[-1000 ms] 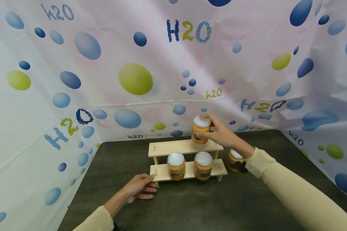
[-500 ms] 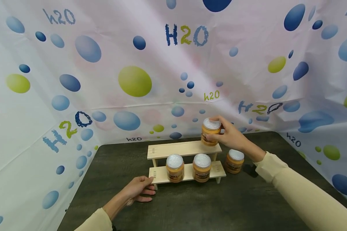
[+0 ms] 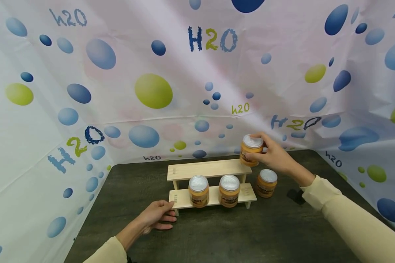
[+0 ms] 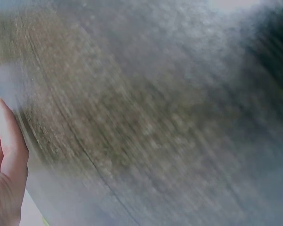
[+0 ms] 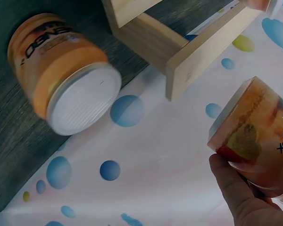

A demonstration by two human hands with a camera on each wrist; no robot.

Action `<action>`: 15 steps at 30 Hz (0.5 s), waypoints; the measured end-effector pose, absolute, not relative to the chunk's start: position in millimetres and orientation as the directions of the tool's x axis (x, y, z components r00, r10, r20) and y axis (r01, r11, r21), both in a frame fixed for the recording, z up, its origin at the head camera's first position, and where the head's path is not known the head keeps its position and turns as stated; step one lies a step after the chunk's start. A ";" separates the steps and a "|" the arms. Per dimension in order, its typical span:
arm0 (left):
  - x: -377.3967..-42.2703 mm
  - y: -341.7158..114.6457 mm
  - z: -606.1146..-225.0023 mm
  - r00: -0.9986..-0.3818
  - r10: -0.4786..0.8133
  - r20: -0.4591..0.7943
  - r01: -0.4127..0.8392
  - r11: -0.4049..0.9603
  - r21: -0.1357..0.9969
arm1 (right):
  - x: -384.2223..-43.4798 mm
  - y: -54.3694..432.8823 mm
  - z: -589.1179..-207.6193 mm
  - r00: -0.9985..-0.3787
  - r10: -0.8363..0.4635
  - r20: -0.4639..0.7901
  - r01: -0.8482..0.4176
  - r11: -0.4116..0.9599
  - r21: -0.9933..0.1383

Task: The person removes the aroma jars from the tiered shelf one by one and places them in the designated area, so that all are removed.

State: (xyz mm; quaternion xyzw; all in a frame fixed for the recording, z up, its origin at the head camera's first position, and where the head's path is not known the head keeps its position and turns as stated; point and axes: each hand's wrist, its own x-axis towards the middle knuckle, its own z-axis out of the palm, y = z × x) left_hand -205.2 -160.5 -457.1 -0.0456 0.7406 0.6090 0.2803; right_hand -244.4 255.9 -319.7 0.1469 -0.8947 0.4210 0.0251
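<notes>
One orange plastic-look jar, silver lid (image 3: 251, 153), gripped near-upright by right hand (image 3: 272, 156), beside pale wooden shelf (image 3: 204, 169), upper right; left hand (image 3: 157, 214) pinches lower-left end.

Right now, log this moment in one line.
left fingers: hold lower shelf; right fingers: hold jar by right end of upper shelf; lower shelf: two jars; table: one jar, right of lower shelf

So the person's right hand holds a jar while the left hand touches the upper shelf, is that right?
You have the wrong level: the head view shows the left hand touching the lower shelf. The right hand does hold a jar.
</notes>
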 end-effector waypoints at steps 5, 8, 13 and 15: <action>-205.0 -161.5 -457.0 -0.831 0.271 -0.486 -0.426 0.252 0.869 | -242.6 266.1 -320.8 -0.956 -0.227 0.187 -0.290 0.617 -0.731; -205.2 -161.6 -457.2 -0.827 0.276 -0.489 -0.429 0.251 0.868 | -240.7 273.6 -321.2 -0.958 -0.211 0.196 -0.287 0.629 -0.723; -206.2 -161.1 -456.7 -0.827 0.290 -0.482 -0.422 0.247 0.872 | -237.5 284.8 -320.9 -0.958 -0.190 0.216 -0.288 0.650 -0.704; -206.5 -161.6 -456.5 -0.829 0.287 -0.481 -0.421 0.248 0.873 | -237.3 287.7 -321.0 -0.957 -0.188 0.221 -0.290 0.653 -0.699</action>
